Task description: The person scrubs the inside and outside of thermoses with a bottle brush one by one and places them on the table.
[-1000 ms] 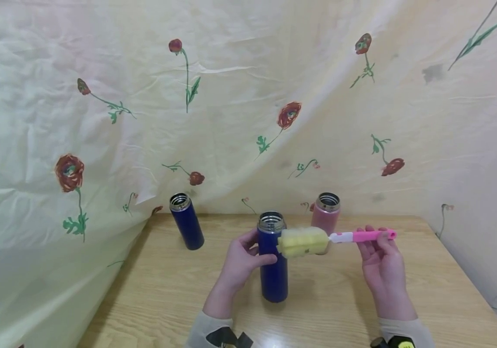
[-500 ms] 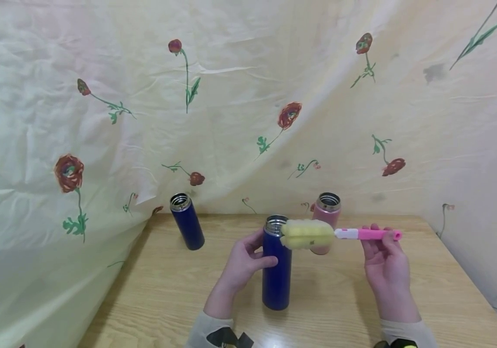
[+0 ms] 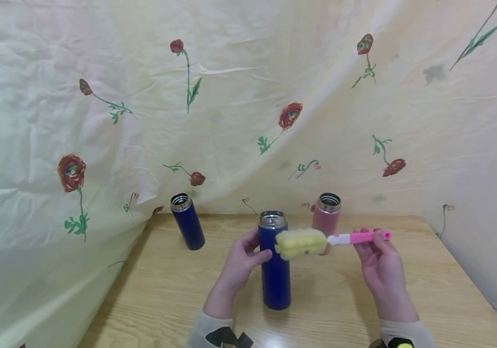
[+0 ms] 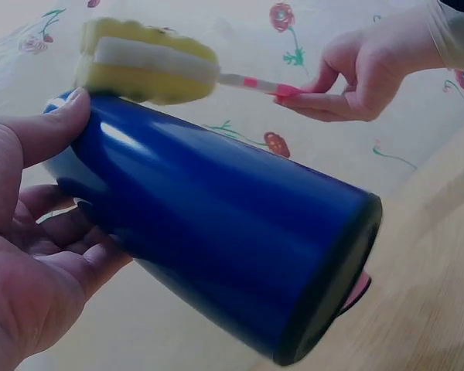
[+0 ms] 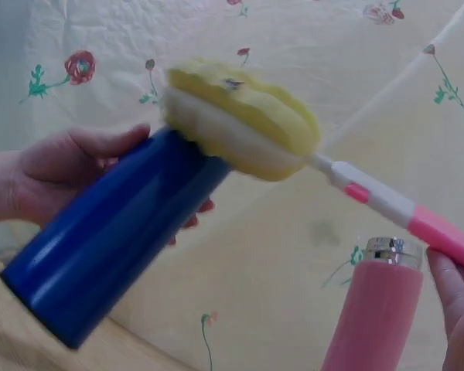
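Observation:
My left hand [image 3: 240, 261] grips a blue metal bottle [image 3: 276, 285] round its upper body, the thumb across the front. The bottle has no lid, and its silver threaded mouth [image 3: 273, 220] faces up in the head view. My right hand [image 3: 380, 258] pinches the pink end of a bottle brush [image 3: 363, 237] between thumb and fingers. The brush's yellow-and-white sponge head [image 5: 240, 124] lies sideways against the outside of the bottle, near its neck. In the left wrist view the sponge head [image 4: 147, 62] sits just past my thumb tip, along the blue wall [image 4: 216, 201].
A second blue bottle [image 3: 189, 224] stands lidless at the back left of the wooden table [image 3: 152, 299]. Behind the brush stands a pink bottle [image 3: 324, 220], also lidless. A cream flowered cloth [image 3: 231, 121] hangs behind the table and down its sides.
The brush slid right and up along the bottle, then back left and down. The held blue bottle shifted slightly down, then its mouth rose again. Both hands kept their holds.

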`<action>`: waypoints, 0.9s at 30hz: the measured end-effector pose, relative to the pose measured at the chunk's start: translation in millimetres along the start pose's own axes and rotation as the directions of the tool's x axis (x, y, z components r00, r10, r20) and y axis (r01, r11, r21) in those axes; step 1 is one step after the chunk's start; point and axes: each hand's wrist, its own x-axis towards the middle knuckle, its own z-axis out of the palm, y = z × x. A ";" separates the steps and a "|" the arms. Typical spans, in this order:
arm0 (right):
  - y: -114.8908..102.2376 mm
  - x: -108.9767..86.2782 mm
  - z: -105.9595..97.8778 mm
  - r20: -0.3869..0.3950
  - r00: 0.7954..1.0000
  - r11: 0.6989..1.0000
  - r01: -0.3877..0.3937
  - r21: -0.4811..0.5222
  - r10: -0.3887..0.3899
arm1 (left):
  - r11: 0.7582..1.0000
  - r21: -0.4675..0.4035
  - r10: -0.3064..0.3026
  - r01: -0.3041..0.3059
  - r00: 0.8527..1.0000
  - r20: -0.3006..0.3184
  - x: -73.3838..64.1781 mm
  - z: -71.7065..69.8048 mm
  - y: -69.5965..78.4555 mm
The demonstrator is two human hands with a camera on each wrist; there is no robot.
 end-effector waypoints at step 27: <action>-6.1 11.1 -15.1 0.153 0.986 0.873 0.023 -0.487 0.059 | 0.986 -0.125 0.115 -0.113 0.993 0.004 1.6 -6.8 -1.6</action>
